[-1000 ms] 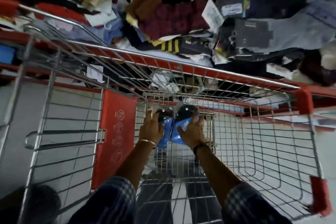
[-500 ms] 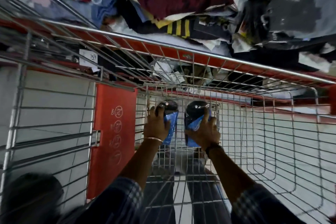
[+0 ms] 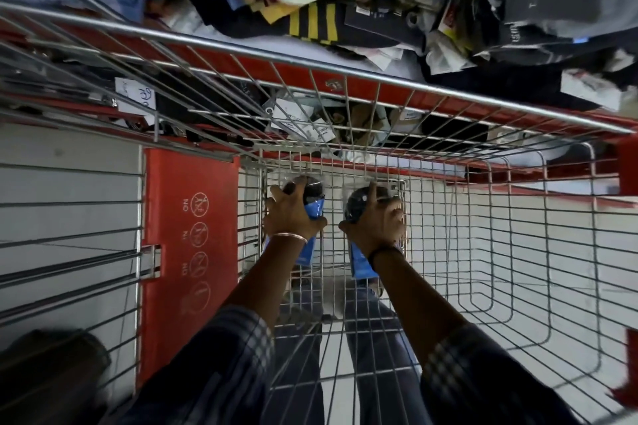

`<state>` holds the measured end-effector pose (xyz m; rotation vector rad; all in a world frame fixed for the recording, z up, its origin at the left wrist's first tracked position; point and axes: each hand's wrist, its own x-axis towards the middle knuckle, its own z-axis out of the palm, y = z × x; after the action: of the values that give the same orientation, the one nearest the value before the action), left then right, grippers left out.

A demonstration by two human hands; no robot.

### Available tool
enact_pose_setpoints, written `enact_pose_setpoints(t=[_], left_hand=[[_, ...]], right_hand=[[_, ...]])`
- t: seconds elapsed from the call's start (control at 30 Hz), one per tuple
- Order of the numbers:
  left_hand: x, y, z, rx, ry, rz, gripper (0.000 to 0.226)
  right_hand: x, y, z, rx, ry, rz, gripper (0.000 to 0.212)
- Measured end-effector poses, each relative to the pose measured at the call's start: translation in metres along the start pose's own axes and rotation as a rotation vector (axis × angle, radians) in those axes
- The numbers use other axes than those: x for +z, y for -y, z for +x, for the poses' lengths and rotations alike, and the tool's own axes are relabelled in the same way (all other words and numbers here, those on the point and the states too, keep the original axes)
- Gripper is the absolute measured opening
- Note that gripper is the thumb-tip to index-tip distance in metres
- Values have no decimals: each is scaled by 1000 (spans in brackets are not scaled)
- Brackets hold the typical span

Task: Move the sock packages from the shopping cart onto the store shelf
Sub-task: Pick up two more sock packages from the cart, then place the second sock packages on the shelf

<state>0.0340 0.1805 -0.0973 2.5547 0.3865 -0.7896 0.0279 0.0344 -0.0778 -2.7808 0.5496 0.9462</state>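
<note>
Both packages now sit apart, one per hand: our left hand (image 3: 291, 217) wraps its fingers around one sock package (image 3: 312, 198), our right hand (image 3: 376, 224) another (image 3: 357, 207), inside the cart (image 3: 483, 217), ready for lifting toward the shelf (image 3: 310, 69).

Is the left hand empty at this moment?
No: the left hand is closed around a blue sock package inside the shopping cart, just as the right hand grips another one.
</note>
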Motion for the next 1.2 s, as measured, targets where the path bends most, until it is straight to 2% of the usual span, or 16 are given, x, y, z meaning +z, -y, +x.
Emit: enact_pose_setpoints(t=[0.13,0.27,0.5,0.63,0.83,1.07,1.2], left_hand=[[-11,-6,-7,31,-50,-33,89],[-32,-18,-27,72,-150,-132,88],[-86,-43,-84,199,-339,-232,92],[-118,-58,-118,284,-462,-293,92],[-179,-86,-166,504,-688,-362,83],[-265,-123,-207,674,-993,-366,77],[-317,-144,-217,723,-1114,-359,76]], right_hand=[[-12,1,-5,-40,-43,69,89],[-29,-3,-25,-80,-145,161,83],[-94,-5,-75,-183,-355,288,80],[-136,-9,-105,-236,-451,343,87],[-200,-16,-155,-341,-716,414,92],[-291,-7,-200,-498,-981,514,87],[-345,6,-220,-575,-1132,580,86]])
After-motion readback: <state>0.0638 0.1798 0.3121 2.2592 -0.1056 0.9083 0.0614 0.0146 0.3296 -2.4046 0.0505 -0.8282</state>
